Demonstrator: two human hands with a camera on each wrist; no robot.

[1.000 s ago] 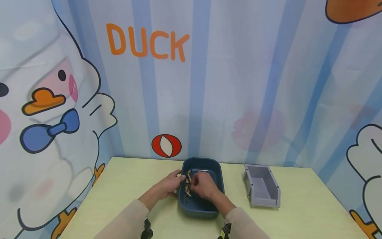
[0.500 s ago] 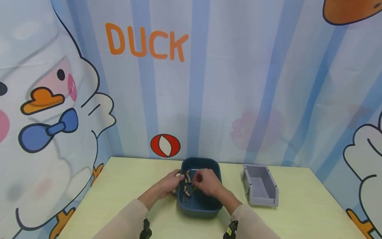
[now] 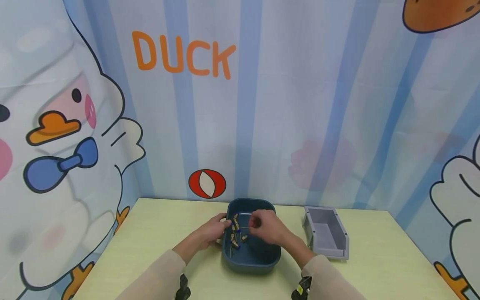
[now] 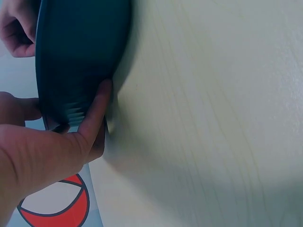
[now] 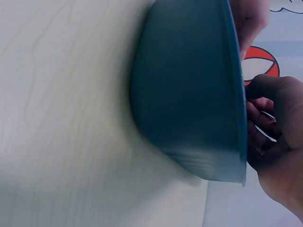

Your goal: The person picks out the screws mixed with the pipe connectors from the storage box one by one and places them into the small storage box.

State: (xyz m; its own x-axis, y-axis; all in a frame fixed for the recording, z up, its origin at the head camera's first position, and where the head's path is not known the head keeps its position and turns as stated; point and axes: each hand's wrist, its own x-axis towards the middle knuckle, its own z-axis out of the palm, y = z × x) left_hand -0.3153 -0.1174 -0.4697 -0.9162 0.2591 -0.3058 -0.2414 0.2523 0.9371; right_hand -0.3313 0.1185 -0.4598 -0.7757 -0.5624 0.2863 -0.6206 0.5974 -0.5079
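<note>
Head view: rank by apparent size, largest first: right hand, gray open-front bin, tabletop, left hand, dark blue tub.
1. Tabletop
2. Dark blue tub
3. Gray open-front bin
4. Left hand, right hand: too alike to rank.

Blue-striped backdrop [image 3: 285,104] with orange DUCK lettering [image 3: 180,54] behind a pale yellow table [image 3: 157,229].

On my feed the place looks staged, like a booth — a pale wood-grain table [image 3: 150,241] walled on three sides by striped cloth [image 3: 300,104] printed with a cartoon duck [image 3: 90,187] and orange lettering [image 3: 189,58].
</note>
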